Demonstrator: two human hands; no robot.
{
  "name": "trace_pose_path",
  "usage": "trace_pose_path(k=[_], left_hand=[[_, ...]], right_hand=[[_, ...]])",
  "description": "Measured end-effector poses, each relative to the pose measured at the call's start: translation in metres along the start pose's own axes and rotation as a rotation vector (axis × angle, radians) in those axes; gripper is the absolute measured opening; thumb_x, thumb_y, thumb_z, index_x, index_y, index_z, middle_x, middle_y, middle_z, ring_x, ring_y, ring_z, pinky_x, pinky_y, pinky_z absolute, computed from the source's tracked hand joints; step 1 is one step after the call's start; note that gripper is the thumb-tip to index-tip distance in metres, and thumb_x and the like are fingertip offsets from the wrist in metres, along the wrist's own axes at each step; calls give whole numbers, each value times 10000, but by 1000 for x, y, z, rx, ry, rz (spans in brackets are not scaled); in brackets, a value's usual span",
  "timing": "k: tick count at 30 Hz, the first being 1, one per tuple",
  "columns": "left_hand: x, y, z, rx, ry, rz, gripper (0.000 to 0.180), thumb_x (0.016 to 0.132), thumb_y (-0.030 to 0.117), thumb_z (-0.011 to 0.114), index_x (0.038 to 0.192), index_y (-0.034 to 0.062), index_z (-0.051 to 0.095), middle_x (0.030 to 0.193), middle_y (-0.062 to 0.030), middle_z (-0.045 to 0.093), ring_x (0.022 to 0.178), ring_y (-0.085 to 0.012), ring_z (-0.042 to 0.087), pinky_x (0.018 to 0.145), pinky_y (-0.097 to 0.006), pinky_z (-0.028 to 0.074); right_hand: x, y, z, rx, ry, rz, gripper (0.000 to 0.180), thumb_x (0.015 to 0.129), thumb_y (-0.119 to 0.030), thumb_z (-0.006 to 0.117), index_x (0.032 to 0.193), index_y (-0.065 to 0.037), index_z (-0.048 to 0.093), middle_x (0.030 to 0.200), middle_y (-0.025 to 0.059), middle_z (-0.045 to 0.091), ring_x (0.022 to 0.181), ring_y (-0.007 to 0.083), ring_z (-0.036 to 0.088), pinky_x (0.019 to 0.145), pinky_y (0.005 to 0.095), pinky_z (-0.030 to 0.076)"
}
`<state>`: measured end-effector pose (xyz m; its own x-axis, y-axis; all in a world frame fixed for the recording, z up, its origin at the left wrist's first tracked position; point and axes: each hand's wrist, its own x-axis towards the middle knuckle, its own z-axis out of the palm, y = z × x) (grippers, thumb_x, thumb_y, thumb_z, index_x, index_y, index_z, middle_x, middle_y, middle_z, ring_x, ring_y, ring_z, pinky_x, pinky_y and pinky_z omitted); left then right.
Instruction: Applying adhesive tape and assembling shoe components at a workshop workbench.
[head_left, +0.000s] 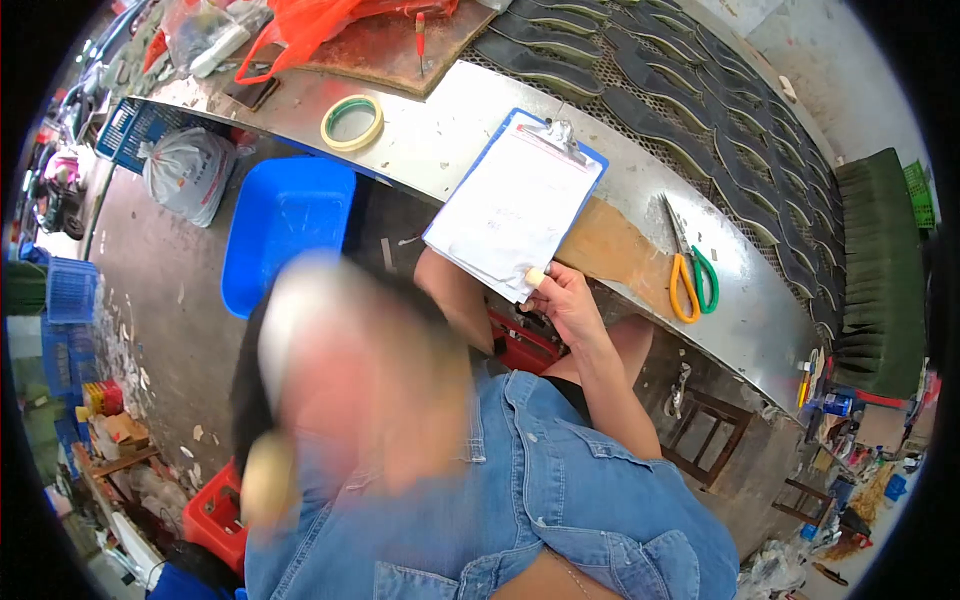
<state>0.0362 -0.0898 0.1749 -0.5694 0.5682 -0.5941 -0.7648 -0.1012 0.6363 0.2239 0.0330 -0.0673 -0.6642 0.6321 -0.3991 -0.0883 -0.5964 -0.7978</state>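
Nearby, one clipboard [515, 205], one hand [568, 303], two scissors [690, 270]

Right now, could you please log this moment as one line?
own hands: out of view | co-worker's hand: gripping clipboard corner | scissors: lying on metal bench

Curved steel workbench [440, 150] over stained concrete floor [160, 300], blue bin [285, 230] beneath.

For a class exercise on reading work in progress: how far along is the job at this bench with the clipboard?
Done: dark shoe soles lie in rows on the mesh belt. In hand: a person's hand grips the lower corner of the paper on the blue clipboard. Left: the scissors and tape roll lie untouched. The wearer's own hands are out of view.
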Motion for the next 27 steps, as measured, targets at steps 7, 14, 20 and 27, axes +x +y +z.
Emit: trace_pose_path(k=[7, 14, 20, 27], left_hand=[[9, -6, -5, -80, -900, -13, 396, 905, 266, 563, 1162, -35, 579, 960, -157, 621, 816, -241, 605, 713, -326, 490], [9, -14, -12, -80, -1784, 56, 363, 879, 268, 582, 1107, -13, 603, 981, -179, 617, 800, -259, 605, 695, -339, 496], [45, -10, -48, 360, -1689, 343, 306, 875, 238, 584, 1077, 8, 596, 993, -132, 612, 795, -202, 593, 673, -318, 487], [190, -93, -112, 444, -621, 12, 435, 861, 193, 661, 1233, 26, 511, 1099, -60, 609, 972, -158, 592, 811, -293, 500]], right_hand=[[-7, -3, 5, -88, -48, -84, 248, 905, -164, 631, 1081, 11, 630, 908, 54, 675, 748, 107, 622, 633, 244, 516], [-13, -20, 12, -264, -126, -98, 251, 900, -172, 635, 1057, 23, 640, 882, 50, 673, 729, 99, 616, 632, 226, 500], [-24, -37, 5, -368, -144, -113, 226, 863, -156, 657, 999, 24, 670, 836, 13, 666, 727, 61, 582, 629, 210, 456], [-9, -61, 6, -431, -272, -83, 264, 849, -154, 681, 1049, 18, 662, 877, 21, 674, 744, 77, 597, 658, 222, 471]])
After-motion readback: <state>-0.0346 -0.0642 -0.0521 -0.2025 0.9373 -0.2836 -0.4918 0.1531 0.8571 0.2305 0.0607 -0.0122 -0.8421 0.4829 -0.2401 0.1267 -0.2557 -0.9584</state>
